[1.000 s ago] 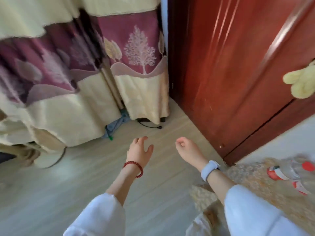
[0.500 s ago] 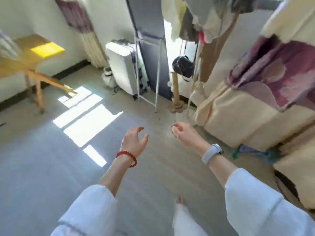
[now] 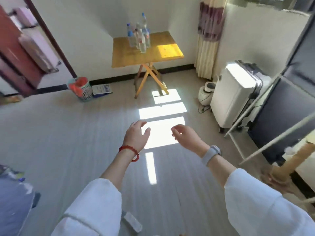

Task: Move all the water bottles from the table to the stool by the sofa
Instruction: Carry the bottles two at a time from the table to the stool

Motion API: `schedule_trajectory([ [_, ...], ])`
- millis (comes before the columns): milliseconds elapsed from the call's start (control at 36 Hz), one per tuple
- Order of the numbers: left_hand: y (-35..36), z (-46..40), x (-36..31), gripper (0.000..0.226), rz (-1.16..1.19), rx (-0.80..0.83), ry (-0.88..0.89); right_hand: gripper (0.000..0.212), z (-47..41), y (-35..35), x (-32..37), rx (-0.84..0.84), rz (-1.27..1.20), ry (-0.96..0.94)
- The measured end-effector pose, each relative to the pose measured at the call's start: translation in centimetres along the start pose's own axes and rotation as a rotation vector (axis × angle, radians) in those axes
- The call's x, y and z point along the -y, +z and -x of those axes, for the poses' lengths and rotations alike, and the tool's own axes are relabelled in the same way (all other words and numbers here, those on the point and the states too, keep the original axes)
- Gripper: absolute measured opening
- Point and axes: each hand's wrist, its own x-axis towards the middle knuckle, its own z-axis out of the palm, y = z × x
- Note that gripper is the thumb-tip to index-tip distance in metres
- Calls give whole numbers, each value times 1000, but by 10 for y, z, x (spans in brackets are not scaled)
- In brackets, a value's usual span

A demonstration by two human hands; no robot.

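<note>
Since half a second ago your view has swung leftward, so the table that sat at the far left edge is now straight ahead, and the curtained wardrobe on your right is gone from sight. Both arms are held out in front of you much as they were.

At 9 o'clock an open doorway [image 3: 25, 53] shows a reddish door leaf. At about 10 o'clock a mesh waste basket [image 3: 81, 88] stands on the floor against the wall. At 12 o'clock the wooden folding table [image 3: 136, 55] stands against the far wall, and the water bottles [image 3: 139, 35] are clustered upright on its back half, well apart from your hands. Sunlit patches [image 3: 162, 108] fall across the floor between the table and you.

Your left hand [image 3: 136, 135], with a red bead bracelet [image 3: 130, 151] at the wrist, is empty, fingers loosely spread. Your right hand [image 3: 186, 136], with a pale wristband [image 3: 211, 155], is empty too, fingers slightly curled. At 2 o'clock a white suitcase [image 3: 235, 94] stands near a curtain [image 3: 208, 40].
</note>
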Motion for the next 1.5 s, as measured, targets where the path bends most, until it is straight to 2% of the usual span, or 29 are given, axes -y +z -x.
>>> schedule_trajectory([
  [194, -39, -112, 60, 32, 18, -148, -151, 27, -145, 38, 60, 125, -3, -129],
  [333, -62, -211, 107, 30, 66, -200, -177, 29, -257, 73, 93, 180, 32, -198],
  [583, -138, -432, 165, 31, 41, -291, -166, 32, -471, 106, 202, 143, 53, -226],
  [806, -143, -606, 188, 33, 24, -207, -128, 33, -631, 99, 236, 52, 2, -164],
  [1028, -129, -813, 204, 38, 15, -157, -79, 36, -839, 93, 247, -109, -83, -99],
  [1194, -120, -962, 215, 43, 18, -74, -108, 49, -987, 77, 252, -236, -135, 52],
  [1500, -102, -1151, 245, 55, -14, 75, -129, 87, -1164, 68, 235, -404, -258, 349],
])
